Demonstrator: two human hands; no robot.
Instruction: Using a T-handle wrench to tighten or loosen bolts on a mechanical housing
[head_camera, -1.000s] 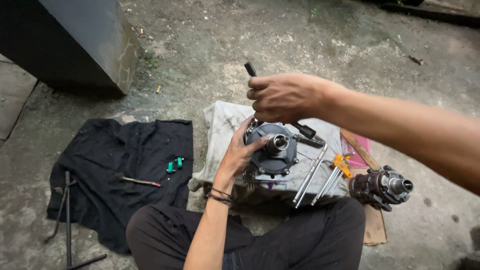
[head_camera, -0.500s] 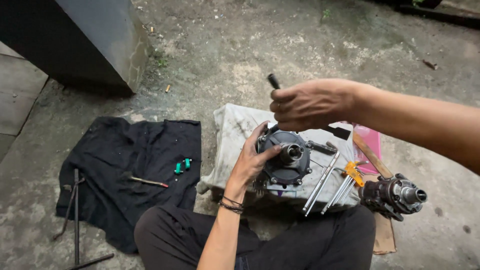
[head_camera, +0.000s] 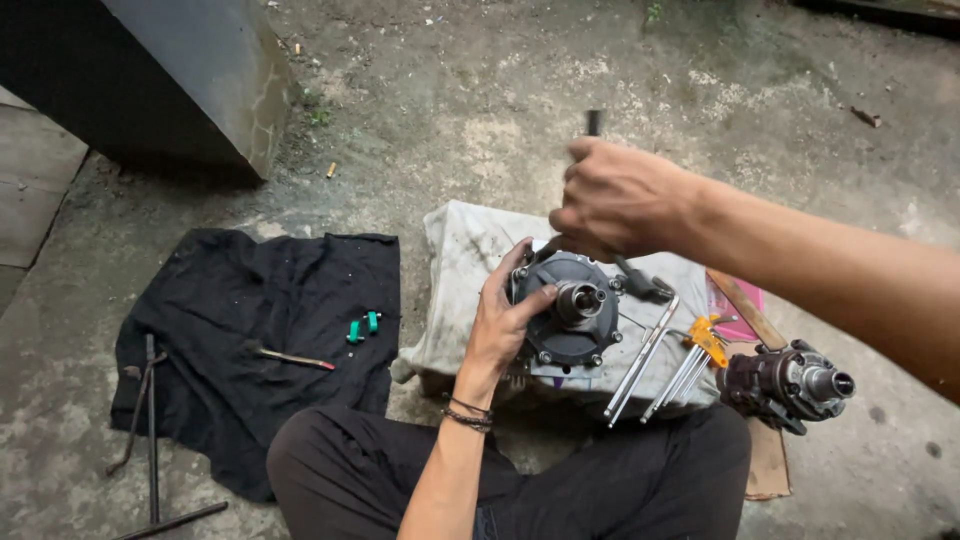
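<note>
2 hands work one part: the left hand (head_camera: 505, 315) steadies a round dark metal housing (head_camera: 572, 310) on a dirty white cloth (head_camera: 460, 255), while the right hand (head_camera: 622, 200), fist closed around a dark tool handle (head_camera: 593, 122), has shifted rightward and stayed raised above it since 1 second ago. Loose hex keys (head_camera: 690, 360) lie beside. Rough concrete floor (head_camera: 480, 110) outdoors; a black cloth (head_camera: 250, 330) lies left.

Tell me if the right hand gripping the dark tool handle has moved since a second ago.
Cannot tell: right hand sits similarly above round grey metal housing; the camera itself shifted.
</note>
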